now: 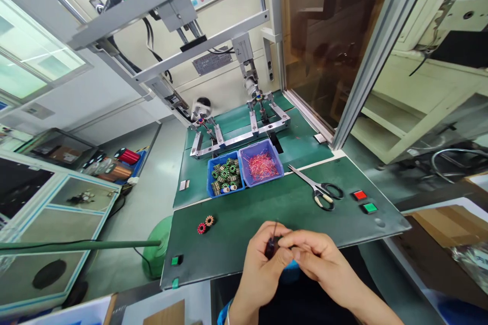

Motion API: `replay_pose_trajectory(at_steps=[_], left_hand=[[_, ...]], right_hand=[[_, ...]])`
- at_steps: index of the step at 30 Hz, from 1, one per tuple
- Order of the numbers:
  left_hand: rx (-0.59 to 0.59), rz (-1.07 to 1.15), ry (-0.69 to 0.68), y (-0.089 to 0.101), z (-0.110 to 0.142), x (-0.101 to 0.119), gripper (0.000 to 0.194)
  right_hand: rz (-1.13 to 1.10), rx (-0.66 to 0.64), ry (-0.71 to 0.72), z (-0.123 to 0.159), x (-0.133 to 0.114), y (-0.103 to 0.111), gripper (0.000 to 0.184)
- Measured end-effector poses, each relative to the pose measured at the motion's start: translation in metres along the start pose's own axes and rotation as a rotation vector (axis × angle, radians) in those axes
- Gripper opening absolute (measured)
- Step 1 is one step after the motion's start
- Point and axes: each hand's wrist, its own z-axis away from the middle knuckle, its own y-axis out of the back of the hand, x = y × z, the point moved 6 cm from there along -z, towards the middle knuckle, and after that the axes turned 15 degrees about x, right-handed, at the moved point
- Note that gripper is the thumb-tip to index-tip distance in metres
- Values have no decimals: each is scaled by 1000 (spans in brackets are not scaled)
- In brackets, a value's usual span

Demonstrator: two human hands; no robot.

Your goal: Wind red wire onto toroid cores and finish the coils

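- Your left hand (pixel 261 269) is pinching a dark part (pixel 270 248) at the table's (pixel 236 228) near edge!
- Your right hand (pixel 324 259) presses its fingertips together beside it.
- 2 cores (pixel 201 228) lie left, scissors (pixel 316 187) right.

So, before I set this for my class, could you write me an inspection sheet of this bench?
Surface: green worktop with a pale seam; green and red buttons at its edges.
Job's things: small dark part, detail hidden by fingers; blue bin of wound cores; purple bin of red wire pieces.
Clutter: scissors lying right of the purple bin; two loose wound rings at left.
Hands: left hand around the dark part; right hand meets it at the fingertips, grip unclear.
Cables: dark cables on the machine; across the worktop, nothing seen.
Surroundings: metal machine frame behind the bins; red spool at far left.
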Motion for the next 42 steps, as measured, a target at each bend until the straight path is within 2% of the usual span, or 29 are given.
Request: replay_pose_trajectory(at_steps=[3,7,9,11,13,15,17,18,21,23,26,28,30,32,35,38,40,42], left_hand=[[40,-107,-29,2,1,1,31],[202,-160,-34,8,3,-5,36],[243,-78,39,6,3,-13,42],[257,113,176,-1,4,-25,51],[213,330,333,-13,5,-36,61],[110,482,455,-26,7,-42,66],[15,569,535,-35,9,-43,67],[16,596,542,-36,8,-43,68],[142,596,499,-28,4,-43,66],[234,524,470,-21,2,-46,65],[262,409,403,-13,1,-44,66],[235,370,324,-8,0,-36,63],[211,342,285,-5,1,-29,59],[222,321,295,1,3,-27,56],[236,298,356,8,7,-33,56],[142,281,371,9,8,-40,53],[39,275,331,7,8,-40,52],[-6,232,253,7,7,-36,54]], right_hand=[[107,57,148,3,-18,4,34],[304,114,273,7,-29,6,43],[388,119,331,8,-28,3,44],[395,68,393,8,-25,-4,36],[358,0,490,8,-24,-11,25],[308,-14,622,9,-28,-14,17],[268,-14,716,10,-31,-14,18],[254,-26,746,11,-32,-15,18],[248,-56,780,12,-29,-16,18],[288,8,728,7,-24,-13,17],[466,141,609,-3,-16,-5,18],[583,170,617,-7,-19,-4,30],[632,140,684,-7,-25,-6,32],[662,100,778,-5,-32,-9,33],[725,118,976,3,-39,-12,42],[782,132,1122,12,-39,-15,52],[746,114,1103,13,-38,-15,51],[640,153,964,9,-38,-9,38]])
